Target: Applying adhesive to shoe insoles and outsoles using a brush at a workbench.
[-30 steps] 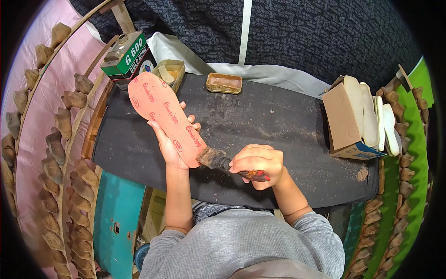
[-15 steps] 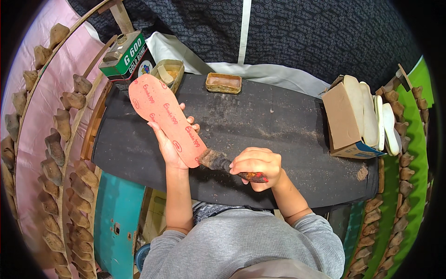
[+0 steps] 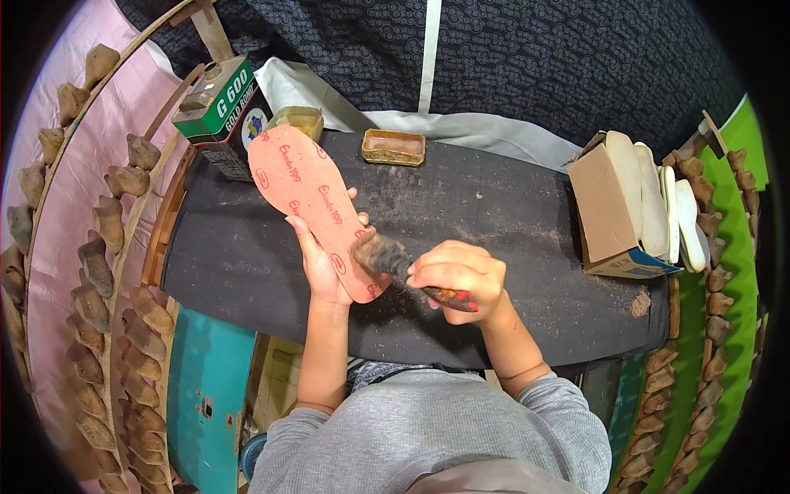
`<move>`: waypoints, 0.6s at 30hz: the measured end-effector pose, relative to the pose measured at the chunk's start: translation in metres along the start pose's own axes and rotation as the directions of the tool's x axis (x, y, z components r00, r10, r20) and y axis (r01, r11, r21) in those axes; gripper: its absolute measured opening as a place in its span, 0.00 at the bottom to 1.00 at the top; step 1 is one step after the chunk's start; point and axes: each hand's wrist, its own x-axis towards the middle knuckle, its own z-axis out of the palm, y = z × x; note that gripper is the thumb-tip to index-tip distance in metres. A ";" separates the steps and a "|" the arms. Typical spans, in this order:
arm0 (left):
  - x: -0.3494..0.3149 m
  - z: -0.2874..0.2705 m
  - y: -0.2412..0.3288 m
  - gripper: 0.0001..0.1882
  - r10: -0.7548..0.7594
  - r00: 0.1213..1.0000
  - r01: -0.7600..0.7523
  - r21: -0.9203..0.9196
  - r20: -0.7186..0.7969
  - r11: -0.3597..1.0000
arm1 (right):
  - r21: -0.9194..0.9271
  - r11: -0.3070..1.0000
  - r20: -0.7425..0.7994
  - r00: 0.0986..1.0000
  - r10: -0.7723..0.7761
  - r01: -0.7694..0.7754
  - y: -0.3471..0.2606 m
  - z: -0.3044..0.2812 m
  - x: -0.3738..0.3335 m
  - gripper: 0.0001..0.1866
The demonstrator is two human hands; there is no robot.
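A pink-orange shoe insole (image 3: pixel 306 185) with red printing lies tilted across my left hand (image 3: pixel 327 272), whose thumb presses its left edge while fingertips show past its right edge. My right hand (image 3: pixel 459 278) is closed round the dark handle of a glue-crusted brush (image 3: pixel 383 253). The brush's bristles, a little blurred, rest at or just over the right edge of the insole's narrower lower part. Red marks show on the handle's end, below my right hand. Both hands are held over the near part of the black-covered table (image 3: pixel 494 214).
A green and black metal can (image 3: pixel 216 111) stands at the back left, beside a pale open container (image 3: pixel 306 120). Farther right is a small shallow tray (image 3: pixel 393 148). A cardboard box (image 3: pixel 613 210) of white soles sits at the right. Wooden shoe lasts (image 3: pixel 95 262) line racks on both sides.
My left hand has brought the insole slightly right and turned it a little more upright. The brush has moved up along the insole's right edge from its lower end.
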 end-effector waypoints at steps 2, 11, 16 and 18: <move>0.001 0.001 0.001 0.39 0.034 0.999 -0.034 0.012 0.001 0.999 | 0.029 1.000 0.081 0.997 0.005 -0.007 -0.003 0.003 -0.003 0.17; -0.001 0.001 0.001 0.39 0.020 1.000 -0.021 0.068 0.018 0.997 | 0.117 0.992 0.114 0.993 0.033 -0.046 -0.009 0.009 -0.004 0.16; -0.007 0.003 -0.007 0.40 -0.055 0.998 0.056 0.137 -0.007 0.989 | 0.034 0.999 -0.020 1.000 0.003 -0.002 -0.002 0.012 0.005 0.14; -0.006 -0.001 -0.001 0.40 -0.084 0.995 0.080 0.072 0.049 0.994 | 0.101 0.995 0.057 0.998 -0.019 0.013 -0.003 0.016 -0.003 0.12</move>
